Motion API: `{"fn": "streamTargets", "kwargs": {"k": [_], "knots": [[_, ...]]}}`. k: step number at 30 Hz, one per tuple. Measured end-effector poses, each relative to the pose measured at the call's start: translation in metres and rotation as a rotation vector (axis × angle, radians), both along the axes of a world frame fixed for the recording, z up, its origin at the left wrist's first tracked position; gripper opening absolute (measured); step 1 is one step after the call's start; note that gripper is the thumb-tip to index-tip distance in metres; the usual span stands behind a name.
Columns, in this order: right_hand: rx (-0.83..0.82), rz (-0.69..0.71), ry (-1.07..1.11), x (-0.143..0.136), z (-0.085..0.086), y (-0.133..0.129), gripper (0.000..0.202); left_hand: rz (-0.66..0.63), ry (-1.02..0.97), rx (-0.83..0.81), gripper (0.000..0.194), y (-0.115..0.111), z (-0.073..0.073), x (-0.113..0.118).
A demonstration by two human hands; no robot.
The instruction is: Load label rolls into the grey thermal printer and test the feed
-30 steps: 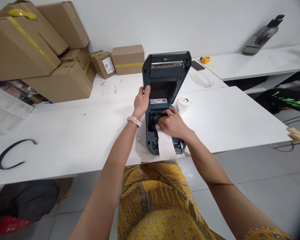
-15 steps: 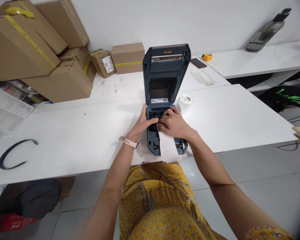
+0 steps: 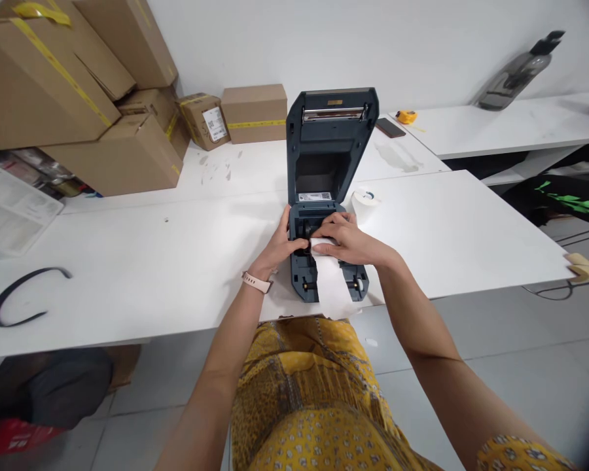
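A dark blue-grey label printer (image 3: pixel 331 140) stands on the white table with its lid raised. Inside its base, my right hand (image 3: pixel 349 242) has its fingers wrapped round a small white paper roll (image 3: pixel 320 243). From that roll a white paper strip (image 3: pixel 332 288) runs over the printer's front edge towards me. My left hand (image 3: pixel 281 245), a pale pink band on its wrist, grips the printer's left side, thumb reaching inside beside the roll. Another white roll (image 3: pixel 366 204) sits on the table just right of the printer.
Cardboard boxes (image 3: pixel 127 154) are stacked at the back left. A black curved band (image 3: pixel 17 288) lies at the left. Behind the printer to the right are a dark flat object (image 3: pixel 391 127), a yellow tape measure (image 3: pixel 406 117) and a grey bottle (image 3: pixel 513 78).
My right hand has shifted slightly, and more of the white roll now shows under its fingers. My left thumb has drawn back a little. The whole view has shifted slightly.
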State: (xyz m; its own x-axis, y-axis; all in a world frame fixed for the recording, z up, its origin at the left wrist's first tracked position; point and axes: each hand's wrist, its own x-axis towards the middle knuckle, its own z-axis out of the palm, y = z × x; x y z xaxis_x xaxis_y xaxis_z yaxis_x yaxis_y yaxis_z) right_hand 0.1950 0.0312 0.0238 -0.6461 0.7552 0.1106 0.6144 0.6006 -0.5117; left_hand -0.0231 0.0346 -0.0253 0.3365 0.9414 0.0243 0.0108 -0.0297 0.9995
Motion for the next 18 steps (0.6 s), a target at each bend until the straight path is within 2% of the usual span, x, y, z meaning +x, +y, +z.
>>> {"fn": "streamTargets", "kwargs": {"k": [2,5,7,9,11,13,16,18], "knots": [[-0.085,0.022,0.166,0.008,0.002,-0.001,0.047,0.002,0.002,-0.024,0.129,-0.001,0.001,0.000],[-0.209,-0.010,0.587,0.029,0.000,-0.007,0.051,0.013,0.020,-0.032,0.130,-0.001,0.002,0.001],[-0.220,-0.106,0.908,0.049,-0.006,-0.013,0.052,0.025,0.035,-0.016,0.129,-0.001,0.001,0.001],[-0.212,-0.242,1.101,0.071,-0.017,-0.020,0.055,0.033,0.063,-0.022,0.126,-0.001,0.000,0.000],[-0.250,-0.391,1.109,0.094,-0.031,-0.027,0.059,0.036,0.092,-0.040,0.123,-0.002,0.000,0.000],[-0.309,-0.495,0.993,0.113,-0.046,-0.032,0.064,0.041,0.103,-0.047,0.120,-0.003,0.000,0.000],[-0.366,-0.512,0.829,0.134,-0.067,-0.032,0.074,0.062,0.100,-0.028,0.118,-0.004,0.002,0.002],[-0.355,-0.519,0.797,0.142,-0.078,-0.026,0.078,0.074,0.108,-0.020,0.118,-0.004,0.004,0.003]]}}
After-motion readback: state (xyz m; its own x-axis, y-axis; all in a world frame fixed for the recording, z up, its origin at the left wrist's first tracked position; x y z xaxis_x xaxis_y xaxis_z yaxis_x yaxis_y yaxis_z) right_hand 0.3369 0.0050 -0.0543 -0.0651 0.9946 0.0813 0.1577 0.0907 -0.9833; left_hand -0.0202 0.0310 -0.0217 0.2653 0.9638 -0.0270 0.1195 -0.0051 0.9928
